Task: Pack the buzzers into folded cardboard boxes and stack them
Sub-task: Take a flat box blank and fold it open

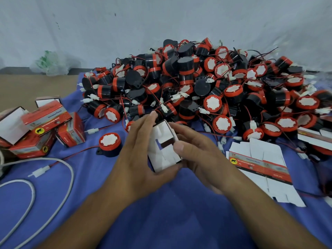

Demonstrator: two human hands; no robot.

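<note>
Box [162, 151] clasped by left hand [138, 150] and right hand [195, 151] over blue cloth [161, 209], buzzers [197, 83] heaped at far edge, packed boxes [45, 126] piled at left edge

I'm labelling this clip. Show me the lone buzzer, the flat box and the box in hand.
Lone buzzer [109, 140], head view, white centre of its cap.
Flat box [260, 165], head view, printed red strip.
Held box [159, 158], head view, white flap.
</note>
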